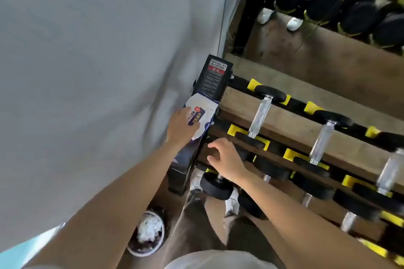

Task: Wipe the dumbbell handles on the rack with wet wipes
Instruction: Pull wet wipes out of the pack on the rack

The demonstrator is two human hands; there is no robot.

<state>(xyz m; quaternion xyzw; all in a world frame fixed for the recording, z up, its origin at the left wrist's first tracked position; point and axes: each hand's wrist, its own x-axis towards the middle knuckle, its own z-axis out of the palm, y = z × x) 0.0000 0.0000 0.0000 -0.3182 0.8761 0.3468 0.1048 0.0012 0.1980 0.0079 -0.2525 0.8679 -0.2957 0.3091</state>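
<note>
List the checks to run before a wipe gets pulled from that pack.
1. Wet wipe pack lies on the dumbbell rack's end post: ok.
2. Left hand rests on the pack to steady it: ok.
3. Right hand holds nothing and is free to pull: ok.
4. Pack's flap is open: cannot tell, the left hand covers part of the label.
5. Chrome dumbbell handles are bare and reachable: ok.
6. Waste bin stands on the floor by the feet, with crumpled white wipes inside: ok.
</note>
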